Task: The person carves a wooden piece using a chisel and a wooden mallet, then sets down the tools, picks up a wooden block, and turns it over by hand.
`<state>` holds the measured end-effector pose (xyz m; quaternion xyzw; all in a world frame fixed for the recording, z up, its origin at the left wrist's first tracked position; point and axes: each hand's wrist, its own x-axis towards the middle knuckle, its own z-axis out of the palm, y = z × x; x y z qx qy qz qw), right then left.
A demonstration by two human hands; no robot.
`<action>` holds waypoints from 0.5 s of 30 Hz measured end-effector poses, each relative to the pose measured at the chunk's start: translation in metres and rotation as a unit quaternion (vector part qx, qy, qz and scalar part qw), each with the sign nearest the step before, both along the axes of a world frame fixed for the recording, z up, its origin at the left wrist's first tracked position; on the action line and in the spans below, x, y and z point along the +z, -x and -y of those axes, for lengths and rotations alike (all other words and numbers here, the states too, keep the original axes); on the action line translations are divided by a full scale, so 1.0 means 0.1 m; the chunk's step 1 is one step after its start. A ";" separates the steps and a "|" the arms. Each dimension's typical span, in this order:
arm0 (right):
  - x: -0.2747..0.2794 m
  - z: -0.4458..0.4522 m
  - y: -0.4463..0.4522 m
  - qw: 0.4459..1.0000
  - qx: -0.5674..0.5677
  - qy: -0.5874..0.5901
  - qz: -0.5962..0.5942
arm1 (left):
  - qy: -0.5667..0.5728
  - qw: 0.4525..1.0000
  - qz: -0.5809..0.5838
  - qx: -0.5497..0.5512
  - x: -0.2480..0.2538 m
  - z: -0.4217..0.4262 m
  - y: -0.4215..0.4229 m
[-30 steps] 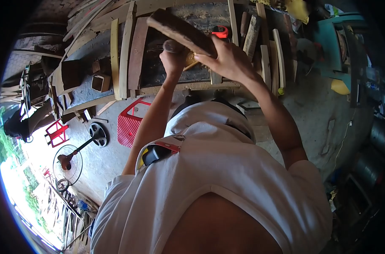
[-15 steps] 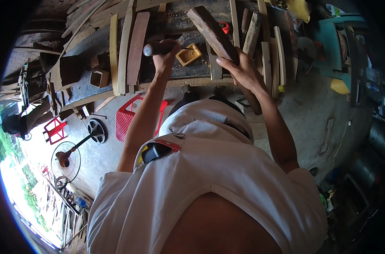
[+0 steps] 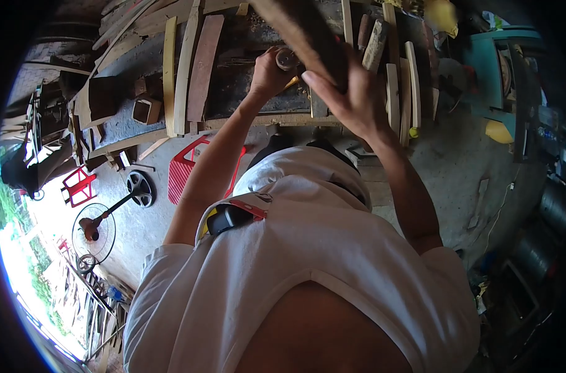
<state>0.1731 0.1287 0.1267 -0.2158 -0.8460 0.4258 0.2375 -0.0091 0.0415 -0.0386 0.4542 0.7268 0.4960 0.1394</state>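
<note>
My left hand (image 3: 268, 76) is closed around the handle of a chisel (image 3: 287, 59), whose round butt end faces up toward me. The chisel's blade is hidden below the hand. Under it sits a small yellowish wooden box (image 3: 293, 81), of which only a corner shows on the dark workbench (image 3: 233, 102). In my right hand (image 3: 362, 102) is a thick wooden mallet (image 3: 304, 40), raised above the bench and close to the chisel's butt. The mallet's far end runs out of the top of the view, and its grip is hidden by the hand.
Long wooden strips (image 3: 203, 68) lie across the bench on the left, with more strips (image 3: 411, 84) on the right. A small open wooden box (image 3: 146, 112) stands at the left. A red stool (image 3: 189, 171) and a fan (image 3: 93, 230) are on the floor. A teal cabinet (image 3: 488, 68) stands at right.
My left hand has moved right over the small box, and the chisel has turned from lying sideways to standing more upright. My right hand has lifted the mallet nearer to the camera.
</note>
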 end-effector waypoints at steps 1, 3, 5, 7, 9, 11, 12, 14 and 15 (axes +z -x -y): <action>-0.13 -0.03 0.01 0.994 0.017 -0.054 0.092 | -0.009 0.999 0.032 0.006 -0.03 -0.03 -0.02; -0.19 -0.11 0.01 0.975 0.046 -0.103 0.190 | -0.020 0.999 0.045 -0.003 -0.05 0.00 -0.04; -0.14 -0.12 0.05 0.988 0.043 -0.074 0.128 | -0.032 0.998 0.052 -0.006 -0.03 0.04 0.00; -0.13 -0.05 0.04 0.999 0.017 -0.008 0.046 | -0.014 0.999 0.041 0.020 -0.02 0.05 -0.04; -0.27 -0.05 0.06 0.993 0.035 0.014 0.114 | -0.003 0.998 0.026 0.051 -0.04 0.09 -0.03; -0.53 -0.12 0.08 0.972 0.080 0.075 0.207 | 0.009 0.992 0.107 0.064 -0.33 0.20 0.13; -0.62 -0.14 0.04 0.974 0.080 0.071 0.202 | -0.088 0.973 0.199 0.072 -0.25 0.26 0.11; -0.72 -0.06 -0.08 0.968 0.067 0.001 0.242 | -0.118 0.933 0.328 0.091 -0.20 0.45 0.19; -0.56 -0.02 -0.12 0.966 0.061 0.057 0.244 | -0.126 0.916 0.362 0.119 -0.33 0.55 0.25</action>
